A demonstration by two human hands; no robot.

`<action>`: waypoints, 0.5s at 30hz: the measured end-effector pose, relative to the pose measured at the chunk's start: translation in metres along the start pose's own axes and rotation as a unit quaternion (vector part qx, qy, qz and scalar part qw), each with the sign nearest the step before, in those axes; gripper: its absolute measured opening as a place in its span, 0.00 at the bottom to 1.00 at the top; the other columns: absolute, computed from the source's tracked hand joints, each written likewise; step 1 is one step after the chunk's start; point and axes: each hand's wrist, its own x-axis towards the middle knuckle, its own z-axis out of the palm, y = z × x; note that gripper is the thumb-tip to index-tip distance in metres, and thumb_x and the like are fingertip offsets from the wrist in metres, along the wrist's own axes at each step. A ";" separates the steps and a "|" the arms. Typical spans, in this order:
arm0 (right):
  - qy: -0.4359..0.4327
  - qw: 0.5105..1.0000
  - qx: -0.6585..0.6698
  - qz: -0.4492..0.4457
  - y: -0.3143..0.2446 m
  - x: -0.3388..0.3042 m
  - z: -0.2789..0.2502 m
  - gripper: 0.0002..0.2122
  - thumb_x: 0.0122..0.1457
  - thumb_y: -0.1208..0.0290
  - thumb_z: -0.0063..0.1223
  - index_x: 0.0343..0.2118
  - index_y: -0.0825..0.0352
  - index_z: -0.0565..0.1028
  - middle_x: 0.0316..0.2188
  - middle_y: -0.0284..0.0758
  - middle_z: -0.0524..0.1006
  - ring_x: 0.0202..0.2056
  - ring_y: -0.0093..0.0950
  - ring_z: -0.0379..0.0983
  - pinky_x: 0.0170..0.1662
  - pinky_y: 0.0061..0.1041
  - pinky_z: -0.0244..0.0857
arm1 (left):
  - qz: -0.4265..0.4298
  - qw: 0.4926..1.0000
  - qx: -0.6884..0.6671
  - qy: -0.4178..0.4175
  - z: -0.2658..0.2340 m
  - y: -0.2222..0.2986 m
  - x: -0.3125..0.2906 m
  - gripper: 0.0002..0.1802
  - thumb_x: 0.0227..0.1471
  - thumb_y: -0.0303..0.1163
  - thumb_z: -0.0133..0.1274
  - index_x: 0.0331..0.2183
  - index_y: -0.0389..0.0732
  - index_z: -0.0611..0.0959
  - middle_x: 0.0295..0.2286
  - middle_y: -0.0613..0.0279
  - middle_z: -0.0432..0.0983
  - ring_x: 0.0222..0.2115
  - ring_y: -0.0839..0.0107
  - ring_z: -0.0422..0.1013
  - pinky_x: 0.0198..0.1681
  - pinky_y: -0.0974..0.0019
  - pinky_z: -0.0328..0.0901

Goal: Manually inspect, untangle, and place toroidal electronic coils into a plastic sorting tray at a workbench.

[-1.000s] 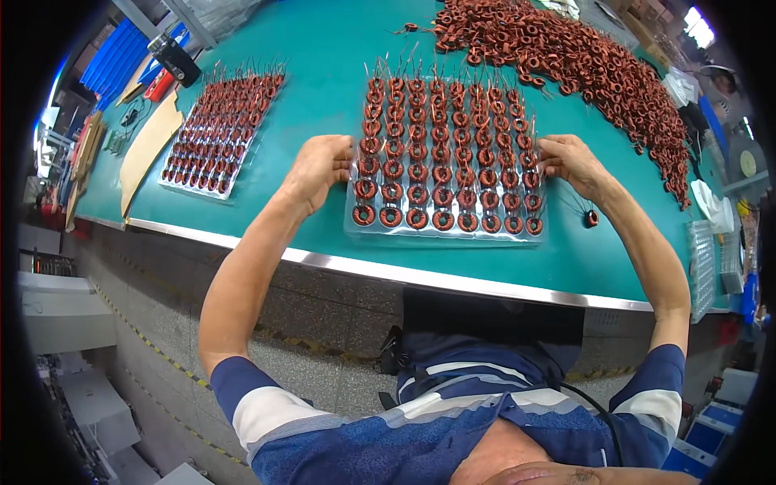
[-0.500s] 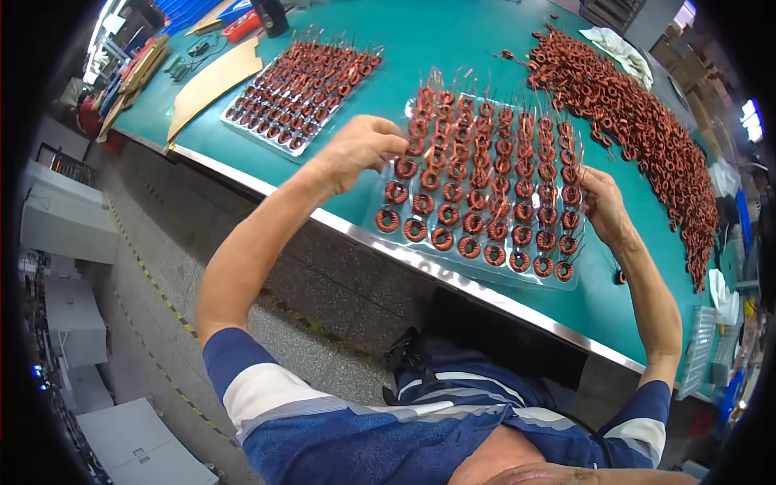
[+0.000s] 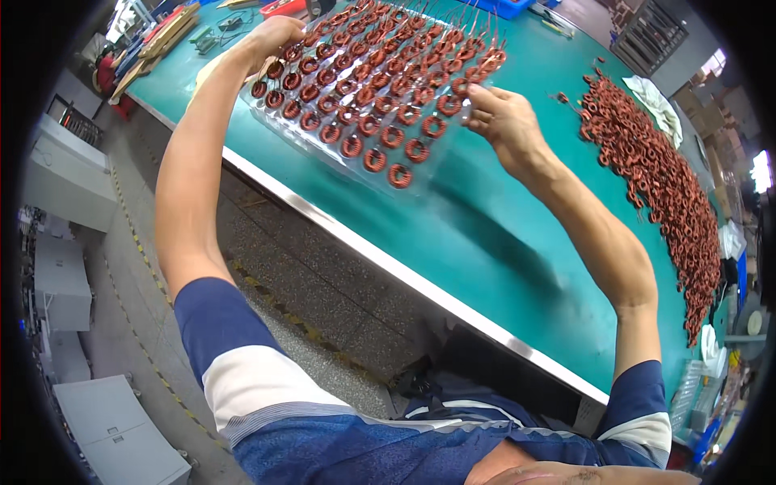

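Observation:
A clear plastic tray (image 3: pixel 323 150) is held up in the air, tilted, over the left part of the green table. Rows of copper-wound ring coils (image 3: pixel 369 125) sit in it, their thin wire leads sticking up. My left hand (image 3: pixel 279 36) grips the tray's far left corner, fingers curled at the rim. On the opposite side my right hand (image 3: pixel 505 121) pinches the right edge next to the coils. A dark shadow lies on the table below and to the right of the tray. The second coil tray cannot be made out behind the held one.
A long heap of loose copper coils (image 3: pixel 647 178) covers the table's right side, with a white cloth (image 3: pixel 655 105) beside it. At the back are a blue tray (image 3: pixel 501 6) and a red bin (image 3: pixel 283 8). Wooden boards (image 3: pixel 166 40) lie at far left. The metal table edge (image 3: pixel 323 218) runs in front.
Both hands have lifted the coil tray off the table and carried it left and away from me. It now covers the place of the other tray. The view has shifted too.

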 end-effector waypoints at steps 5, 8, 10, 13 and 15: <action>-0.026 0.999 0.041 0.020 0.033 0.044 0.030 0.10 0.58 0.69 0.55 0.29 0.73 0.73 0.25 0.36 0.75 0.25 0.25 0.74 0.31 0.22 0.70 | -0.067 0.988 0.139 -0.010 -0.012 -0.042 0.038 0.17 0.47 0.31 0.48 0.40 0.42 0.81 0.29 0.64 0.74 0.31 0.76 0.66 0.38 0.69 0.61; -0.033 0.999 -0.012 0.029 0.047 0.059 0.041 0.12 0.59 0.69 0.55 0.29 0.75 0.73 0.26 0.39 0.76 0.26 0.26 0.75 0.31 0.22 0.71 | -0.039 0.976 0.213 0.029 -0.003 -0.064 0.042 0.20 0.47 0.32 0.50 0.44 0.41 0.80 0.37 0.62 0.76 0.40 0.72 0.67 0.44 0.65 0.61; -0.054 0.997 -0.033 0.048 0.054 0.060 0.058 0.12 0.59 0.69 0.55 0.29 0.76 0.73 0.26 0.40 0.76 0.26 0.26 0.75 0.31 0.22 0.71 | 0.012 0.972 0.219 0.086 -0.016 -0.110 0.052 0.16 0.46 0.32 0.49 0.37 0.37 0.83 0.36 0.48 0.79 0.36 0.62 0.73 0.43 0.61 0.64; -0.080 0.986 -0.119 0.088 0.051 0.064 0.060 0.14 0.59 0.67 0.54 0.30 0.77 0.74 0.27 0.41 0.78 0.25 0.25 0.75 0.30 0.21 0.71 | 0.000 0.972 0.236 0.025 -0.027 -0.131 0.066 0.16 0.48 0.31 0.47 0.37 0.36 0.82 0.31 0.51 0.78 0.30 0.68 0.72 0.40 0.64 0.64; -0.094 0.976 -0.178 0.081 0.040 0.065 0.058 0.15 0.59 0.65 0.53 0.27 0.76 0.76 0.25 0.40 0.78 0.24 0.24 0.75 0.30 0.21 0.70 | 0.033 0.980 0.190 0.057 -0.024 -0.141 0.069 0.16 0.48 0.33 0.48 0.36 0.35 0.82 0.28 0.58 0.78 0.29 0.70 0.71 0.37 0.64 0.64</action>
